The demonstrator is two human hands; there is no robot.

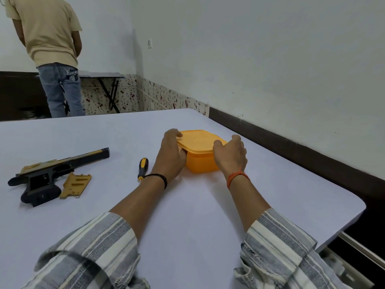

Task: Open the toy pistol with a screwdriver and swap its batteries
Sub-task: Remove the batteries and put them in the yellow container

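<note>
Both hands are on an orange box (201, 161) that sits on the white table (187, 205) at about 12 o'clock from the wearer. The left hand (171, 155) clasps the box's left end, fingers curled over the rim of the lid (198, 140) and thumb tucked under the lid's edge. The right hand (230, 154) is half open at the right end, fingers bent against the lid's rim; how firmly it grips I cannot tell. The lid lies on the box. The pistol (52, 172) lies on its side well apart at 9 o'clock, its black frame exposed, barrel pointing toward 2 o'clock. Its tan cover (75, 185) rests flat just beside the grip, on the right. The screwdriver (142, 168), yellow and black, lies between pistol and box, just left of the left wrist, tip toward the wearer. At 11 o'clock, beyond the table, a person (52, 55) stands with back turned.
</note>
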